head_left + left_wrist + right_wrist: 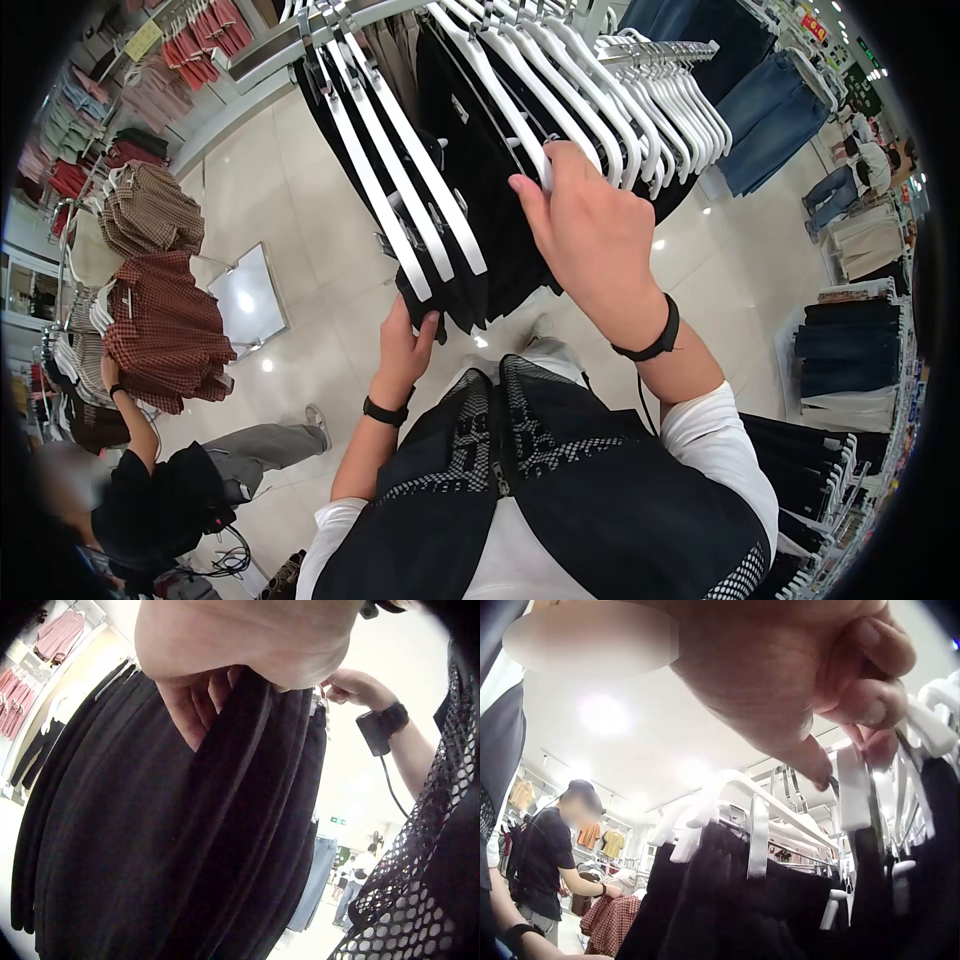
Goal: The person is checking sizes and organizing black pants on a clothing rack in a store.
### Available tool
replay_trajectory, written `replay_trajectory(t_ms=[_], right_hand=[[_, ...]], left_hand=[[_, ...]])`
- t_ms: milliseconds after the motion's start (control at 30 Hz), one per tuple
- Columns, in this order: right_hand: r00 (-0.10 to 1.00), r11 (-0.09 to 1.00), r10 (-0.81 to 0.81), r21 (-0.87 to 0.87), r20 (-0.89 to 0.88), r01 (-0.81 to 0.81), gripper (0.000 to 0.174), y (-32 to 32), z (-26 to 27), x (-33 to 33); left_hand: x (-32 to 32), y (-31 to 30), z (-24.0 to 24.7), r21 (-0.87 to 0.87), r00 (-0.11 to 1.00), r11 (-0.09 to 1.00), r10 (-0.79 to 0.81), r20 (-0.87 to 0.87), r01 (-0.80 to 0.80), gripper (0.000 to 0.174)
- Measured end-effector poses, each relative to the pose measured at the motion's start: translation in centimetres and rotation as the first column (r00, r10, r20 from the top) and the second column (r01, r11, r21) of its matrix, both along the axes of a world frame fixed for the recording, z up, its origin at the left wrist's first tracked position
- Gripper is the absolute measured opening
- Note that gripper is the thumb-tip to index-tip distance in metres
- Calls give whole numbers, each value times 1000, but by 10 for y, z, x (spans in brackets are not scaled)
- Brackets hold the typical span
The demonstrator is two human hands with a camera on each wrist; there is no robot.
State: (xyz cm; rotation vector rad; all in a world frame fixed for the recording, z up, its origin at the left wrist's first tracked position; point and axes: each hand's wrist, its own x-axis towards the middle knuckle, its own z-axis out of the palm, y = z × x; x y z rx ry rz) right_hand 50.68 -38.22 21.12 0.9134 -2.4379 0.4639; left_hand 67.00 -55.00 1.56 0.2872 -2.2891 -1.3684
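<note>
White clip hangers (378, 165) carry black garments (142, 825) on a metal rail. In the head view my left hand (403, 345) is at the near edge of the left group, just below the hanger ends. The left wrist view shows its fingers (196, 712) curled around a fold of black cloth. Further right, my right hand (600, 235) pinches the end of a white hanger. Its thumb and fingers close on that white hanger (853, 795) in the right wrist view. Between the two groups of hangers a gap shows black cloth.
At the left another person (165, 500) reaches to a rack of red checked clothes (170, 325). A white-topped stand (250, 298) is on the tiled floor (290, 180). Jeans (765, 115) hang beyond the rail, and folded dark clothes (848, 345) lie at the right.
</note>
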Motion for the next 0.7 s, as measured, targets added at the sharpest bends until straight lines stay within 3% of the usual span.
replay_trajectory(t_ms=[67, 167, 300, 533, 700], right_hand=[[999, 997, -40, 69, 25, 38, 25, -2, 6, 2], [998, 1000, 6, -5, 55, -6, 23, -9, 1, 5], [971, 970, 219, -130, 96, -205, 21, -16, -7, 4], [878, 842, 463, -371, 124, -392, 19, -19, -13, 16], [886, 842, 442, -406, 139, -356, 28, -14, -14, 14]], left_hand=[[0, 0, -3, -14, 1000, 1000, 8, -20, -8, 43], [2, 1, -3, 4, 1000, 1000, 15, -19, -15, 42], [6, -1, -4, -40, 1000, 999, 22, -17, -23, 40], [8, 4, -6, -21, 999, 998, 53, -10, -54, 37], [9, 0, -10, -28, 997, 998, 64, -33, -65, 38]])
